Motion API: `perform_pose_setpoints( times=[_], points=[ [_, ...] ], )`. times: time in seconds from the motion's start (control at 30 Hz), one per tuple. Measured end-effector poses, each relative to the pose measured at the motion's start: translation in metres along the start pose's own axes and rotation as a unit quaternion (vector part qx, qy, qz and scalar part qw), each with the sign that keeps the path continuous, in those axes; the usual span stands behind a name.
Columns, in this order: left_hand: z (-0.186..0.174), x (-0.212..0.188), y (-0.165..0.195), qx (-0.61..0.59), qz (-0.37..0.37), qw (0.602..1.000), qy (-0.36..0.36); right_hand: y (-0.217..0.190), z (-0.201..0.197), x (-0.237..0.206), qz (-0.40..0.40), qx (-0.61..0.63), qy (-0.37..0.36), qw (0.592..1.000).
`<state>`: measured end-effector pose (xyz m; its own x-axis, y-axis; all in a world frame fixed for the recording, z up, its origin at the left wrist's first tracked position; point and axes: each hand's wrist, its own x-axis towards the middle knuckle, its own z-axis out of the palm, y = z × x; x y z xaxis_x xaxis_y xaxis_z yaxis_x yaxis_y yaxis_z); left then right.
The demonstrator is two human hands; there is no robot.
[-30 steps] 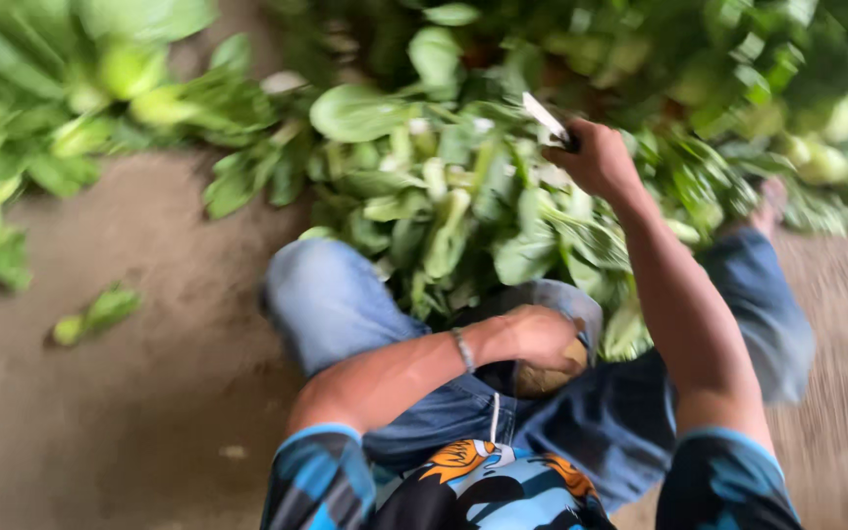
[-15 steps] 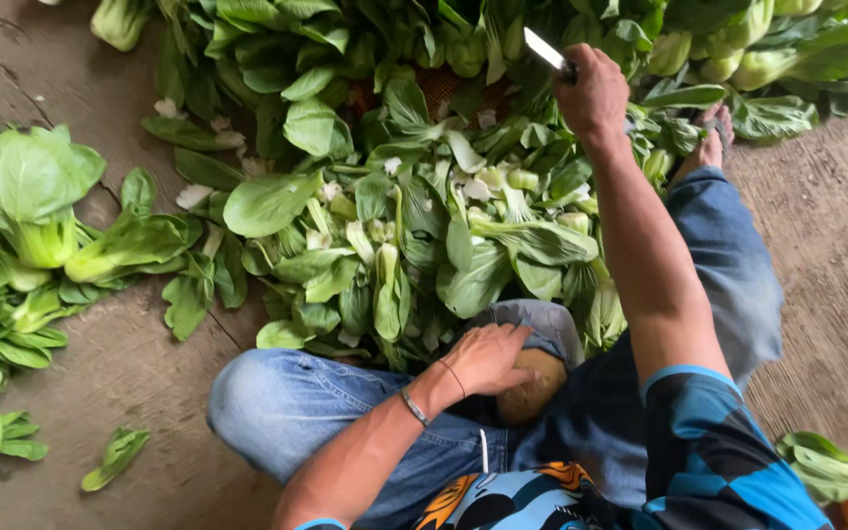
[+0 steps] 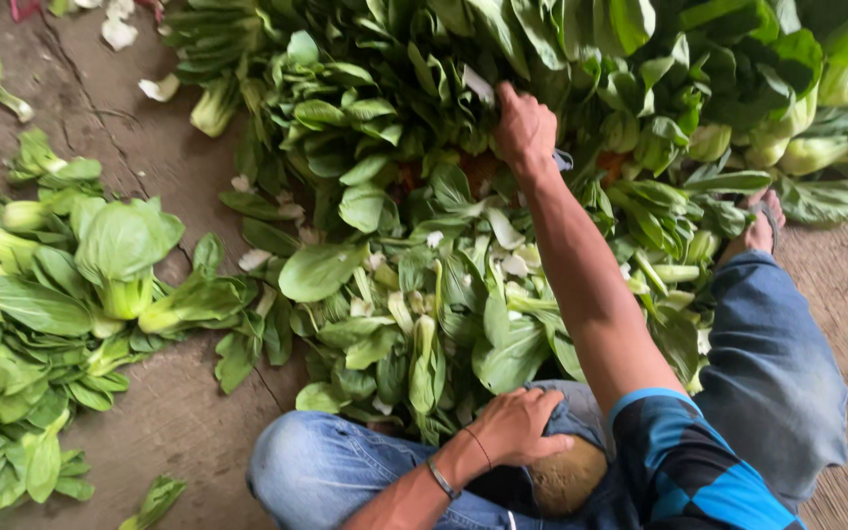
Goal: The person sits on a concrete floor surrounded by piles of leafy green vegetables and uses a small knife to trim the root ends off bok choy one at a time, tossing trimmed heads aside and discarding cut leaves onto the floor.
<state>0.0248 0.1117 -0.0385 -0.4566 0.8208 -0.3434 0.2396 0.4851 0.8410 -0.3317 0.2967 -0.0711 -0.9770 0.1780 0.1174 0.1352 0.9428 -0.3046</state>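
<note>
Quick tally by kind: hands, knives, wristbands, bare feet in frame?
Hands: 2, right hand and left hand
Knife: 1, in the right hand
Wristband: 1, on the left wrist
Bare foot: 1
Total: 5

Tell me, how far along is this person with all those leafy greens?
Seemingly done: a heap of green, pale-stemmed leafy heads lies apart on the left, and cut leaf scraps cover the floor at the knees. In hand: the right hand, holding a small light blade, reaches into the big pile of greens; the left hand rests on the lap. Left: that big pile, apparently most of it.
</note>
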Motion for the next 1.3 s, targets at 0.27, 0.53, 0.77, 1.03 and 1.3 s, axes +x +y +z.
perform_pose_setpoints(
  times=[0.27,0.53,0.77,1.03,1.3],
  points=[
    [-0.027,-0.001,0.012,0.015,0.002,1.000,-0.022,0.017,-0.008,-0.028,0.001,0.073,0.026,0.997],
    [-0.042,-0.014,0.023,-0.003,0.026,1.000,0.010,0.016,-0.027,-0.053,-0.056,0.129,0.033,0.990],
    [-0.038,-0.014,0.020,0.016,0.019,0.999,0.048,0.032,-0.056,-0.048,-0.081,0.144,0.017,0.986],
    [-0.037,-0.005,0.009,0.018,0.016,0.998,0.058,0.043,-0.063,-0.036,-0.110,0.190,0.031,0.975],
    [-0.039,-0.008,0.013,0.045,-0.007,0.998,0.039,0.064,0.016,-0.113,0.228,0.273,0.047,0.934]
  ],
)
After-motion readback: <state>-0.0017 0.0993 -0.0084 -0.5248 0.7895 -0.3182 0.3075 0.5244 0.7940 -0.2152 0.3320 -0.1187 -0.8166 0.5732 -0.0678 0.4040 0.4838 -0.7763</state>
